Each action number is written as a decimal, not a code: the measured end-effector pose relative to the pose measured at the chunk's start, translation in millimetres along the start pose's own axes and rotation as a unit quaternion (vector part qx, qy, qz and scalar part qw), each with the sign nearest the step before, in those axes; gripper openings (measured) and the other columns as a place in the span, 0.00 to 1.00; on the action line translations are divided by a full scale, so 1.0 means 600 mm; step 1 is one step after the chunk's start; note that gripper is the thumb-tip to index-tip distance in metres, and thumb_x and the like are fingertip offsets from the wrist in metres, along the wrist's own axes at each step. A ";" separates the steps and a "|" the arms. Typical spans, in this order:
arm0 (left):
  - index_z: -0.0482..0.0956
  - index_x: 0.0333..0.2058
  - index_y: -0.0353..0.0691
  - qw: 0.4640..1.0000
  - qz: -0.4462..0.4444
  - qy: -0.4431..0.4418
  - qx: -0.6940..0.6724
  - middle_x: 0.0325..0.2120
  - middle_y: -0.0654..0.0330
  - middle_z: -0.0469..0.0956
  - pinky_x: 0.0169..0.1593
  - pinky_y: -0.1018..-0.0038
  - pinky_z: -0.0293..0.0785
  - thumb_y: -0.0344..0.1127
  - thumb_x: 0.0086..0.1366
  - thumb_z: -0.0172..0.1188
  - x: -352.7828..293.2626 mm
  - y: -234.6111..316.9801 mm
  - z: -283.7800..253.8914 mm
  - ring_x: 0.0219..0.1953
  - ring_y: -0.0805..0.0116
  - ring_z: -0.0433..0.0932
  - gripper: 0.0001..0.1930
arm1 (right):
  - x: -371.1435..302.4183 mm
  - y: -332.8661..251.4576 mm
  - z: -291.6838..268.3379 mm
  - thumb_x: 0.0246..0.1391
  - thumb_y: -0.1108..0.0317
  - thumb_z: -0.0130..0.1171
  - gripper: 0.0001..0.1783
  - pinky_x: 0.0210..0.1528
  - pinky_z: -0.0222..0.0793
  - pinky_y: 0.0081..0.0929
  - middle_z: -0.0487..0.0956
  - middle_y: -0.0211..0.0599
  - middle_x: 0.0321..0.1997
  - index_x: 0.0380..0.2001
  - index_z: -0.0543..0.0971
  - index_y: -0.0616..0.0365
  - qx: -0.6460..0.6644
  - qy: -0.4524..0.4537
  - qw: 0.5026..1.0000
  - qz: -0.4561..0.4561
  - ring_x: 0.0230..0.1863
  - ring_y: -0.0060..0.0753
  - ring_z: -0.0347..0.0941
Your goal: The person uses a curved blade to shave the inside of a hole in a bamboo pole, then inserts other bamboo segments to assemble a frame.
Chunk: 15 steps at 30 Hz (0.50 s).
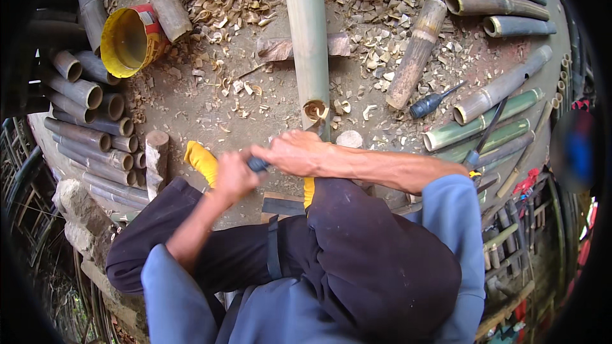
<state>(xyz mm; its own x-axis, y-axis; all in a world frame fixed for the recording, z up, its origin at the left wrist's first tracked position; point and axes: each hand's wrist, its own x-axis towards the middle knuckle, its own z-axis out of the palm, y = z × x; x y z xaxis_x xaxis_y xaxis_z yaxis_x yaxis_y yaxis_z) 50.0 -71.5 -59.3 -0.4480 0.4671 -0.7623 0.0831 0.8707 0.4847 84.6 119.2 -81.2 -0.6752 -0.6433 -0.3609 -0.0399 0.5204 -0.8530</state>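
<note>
Our left grip [234, 177] clasps the dark-handled tool [258, 164] while our right grip [294, 153] wraps its front, likely for control; the bamboo pole [306, 32] lies ahead, apparently propped on the crosswise log [274, 50].

You count two hands: left hand [236, 178], right hand [296, 153]. Dark-handled tool [258, 164] between them: one. Your yellow-covered feet [203, 162]: two. Ahead of you: one long pale bamboo pole [305, 32], one wood block [274, 49]. Your left: one bucket [152, 25], one short log [156, 160], at least eight stacked bamboo tubes [73, 87]. Your right: one mottled tube [415, 57], two bright-green tubes [468, 126], one screwdriver-like tool [428, 104], one blue-handled blade [473, 155]. Wood chips [223, 16]: too many for you to count.
</note>
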 end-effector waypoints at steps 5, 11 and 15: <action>0.76 0.33 0.42 0.992 0.099 0.082 -0.005 0.22 0.49 0.78 0.31 0.58 0.76 0.40 0.44 0.67 -0.015 -0.032 0.046 0.23 0.47 0.78 0.17 | -0.012 -0.008 0.020 0.44 0.74 0.55 0.22 0.29 0.72 0.45 0.75 0.44 0.25 0.44 0.64 0.54 -0.050 0.078 0.995 -0.038 0.28 0.52 0.76; 0.77 0.24 0.41 0.893 0.227 -0.089 0.379 0.18 0.55 0.78 0.27 0.63 0.76 0.33 0.41 0.60 0.109 0.114 -0.224 0.22 0.55 0.79 0.08 | 0.034 -0.034 -0.014 0.38 0.77 0.61 0.28 0.35 0.72 0.43 0.73 0.51 0.31 0.45 0.63 0.58 0.182 0.371 0.909 0.059 0.34 0.56 0.74; 0.80 0.29 0.41 0.972 0.117 -0.021 0.204 0.19 0.51 0.79 0.35 0.62 0.79 0.39 0.38 0.66 0.031 0.010 -0.094 0.23 0.52 0.80 0.16 | 0.009 -0.029 -0.017 0.40 0.79 0.59 0.24 0.32 0.72 0.47 0.74 0.53 0.30 0.42 0.63 0.59 0.092 0.074 0.991 0.065 0.30 0.58 0.74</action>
<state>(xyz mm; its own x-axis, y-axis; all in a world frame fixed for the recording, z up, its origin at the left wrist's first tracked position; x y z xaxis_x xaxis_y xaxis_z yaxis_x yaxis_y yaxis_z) -8.2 -66.4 -46.4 -0.3385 0.6576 -0.6730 0.5275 0.7249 0.4430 73.9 112.4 -64.5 -0.7676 -0.4810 -0.4236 0.1798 0.4728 -0.8626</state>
